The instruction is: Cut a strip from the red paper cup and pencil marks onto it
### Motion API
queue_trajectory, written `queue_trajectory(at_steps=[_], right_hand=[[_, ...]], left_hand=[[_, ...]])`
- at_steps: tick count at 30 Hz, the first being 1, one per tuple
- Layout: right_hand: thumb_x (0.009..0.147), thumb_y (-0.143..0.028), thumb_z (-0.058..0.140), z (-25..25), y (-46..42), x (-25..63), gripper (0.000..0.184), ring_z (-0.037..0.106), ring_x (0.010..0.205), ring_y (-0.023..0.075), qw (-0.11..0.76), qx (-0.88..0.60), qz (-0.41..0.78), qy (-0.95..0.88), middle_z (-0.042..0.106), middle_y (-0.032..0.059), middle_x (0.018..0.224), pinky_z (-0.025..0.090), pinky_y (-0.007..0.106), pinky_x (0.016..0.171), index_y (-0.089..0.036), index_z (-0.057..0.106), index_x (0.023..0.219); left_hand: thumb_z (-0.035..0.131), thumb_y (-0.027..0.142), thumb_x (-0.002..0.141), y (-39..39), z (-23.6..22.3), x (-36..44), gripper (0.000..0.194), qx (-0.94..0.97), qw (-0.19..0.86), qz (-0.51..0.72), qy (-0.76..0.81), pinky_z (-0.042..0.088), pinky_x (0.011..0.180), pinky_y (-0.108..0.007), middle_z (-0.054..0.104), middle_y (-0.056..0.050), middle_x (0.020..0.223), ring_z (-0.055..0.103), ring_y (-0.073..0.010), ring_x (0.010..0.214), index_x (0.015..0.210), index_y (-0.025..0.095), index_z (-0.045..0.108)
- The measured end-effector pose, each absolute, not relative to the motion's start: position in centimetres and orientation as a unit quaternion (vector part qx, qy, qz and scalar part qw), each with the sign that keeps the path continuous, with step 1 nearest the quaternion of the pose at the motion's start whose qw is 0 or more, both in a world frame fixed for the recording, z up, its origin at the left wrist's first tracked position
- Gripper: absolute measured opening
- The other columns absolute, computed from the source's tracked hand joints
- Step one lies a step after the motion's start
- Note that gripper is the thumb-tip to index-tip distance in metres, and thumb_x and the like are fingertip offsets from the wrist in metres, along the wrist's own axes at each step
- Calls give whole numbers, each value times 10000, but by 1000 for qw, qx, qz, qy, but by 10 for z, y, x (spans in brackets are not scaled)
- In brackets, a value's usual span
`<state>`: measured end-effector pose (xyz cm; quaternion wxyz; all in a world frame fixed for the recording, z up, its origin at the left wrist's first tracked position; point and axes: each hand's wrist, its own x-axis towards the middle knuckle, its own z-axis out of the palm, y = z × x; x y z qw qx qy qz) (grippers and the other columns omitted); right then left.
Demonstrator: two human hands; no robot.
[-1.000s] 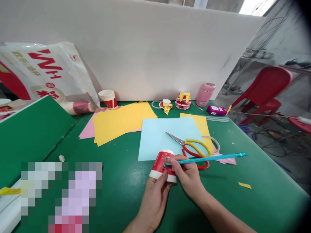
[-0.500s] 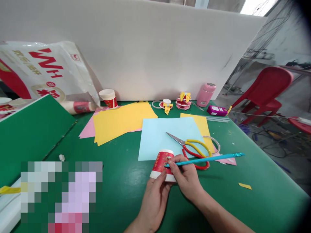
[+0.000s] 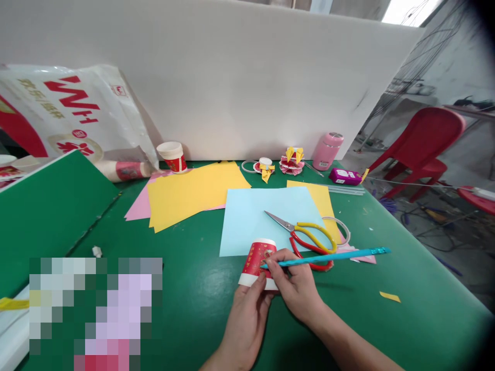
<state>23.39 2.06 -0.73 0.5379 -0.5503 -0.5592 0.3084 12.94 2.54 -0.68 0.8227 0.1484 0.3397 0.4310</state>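
My left hand [image 3: 249,319] is closed around the lower end of a red paper cup [image 3: 254,256] with white bands and gold print, its thumb on the printed side. A long blue pencil [image 3: 332,257] is pinched in my right hand [image 3: 296,281]; its tip meets the cup's red side, and the other end points right. Just beyond my right hand, scissors [image 3: 296,228] with red and yellow handles lie partly on a light blue paper sheet [image 3: 247,216]. The right hand covers part of the cup.
Yellow sheets [image 3: 189,193] lie at the back left, near another paper cup [image 3: 172,156]. Small paper crafts [image 3: 293,162], a pink bottle [image 3: 328,151] and a purple pack [image 3: 345,176] line the back. A tape roll [image 3: 348,232] lies by the scissors. A green board [image 3: 58,211] leans at left.
The pencil's far end has tilted down slightly, and its tip has shifted a little on the cup. Both hands keep their holds.
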Motion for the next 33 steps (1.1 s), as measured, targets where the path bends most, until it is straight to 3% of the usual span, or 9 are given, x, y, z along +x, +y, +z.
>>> queue_trajectory(at_steps=[11, 33], right_hand=[[824, -246, 481, -8, 22, 233, 114, 415, 500, 115, 534, -553, 321, -553, 490, -13, 610, 344, 216, 434, -189, 527, 737], [823, -191, 436, -5, 24, 233, 138, 392, 455, 92, 502, -588, 248, -584, 466, -22, 587, 319, 198, 416, -182, 466, 688]], left_hand=[[585, 182, 723, 26, -6, 128, 121, 158, 821, 422, 351, 449, 764, -315, 688, -99, 839, 595, -237, 874, 791, 140, 677], [527, 233, 781, 27, -12, 129, 233, 173, 822, 425, 337, 463, 742, -296, 684, -70, 854, 595, -212, 872, 974, 160, 637]])
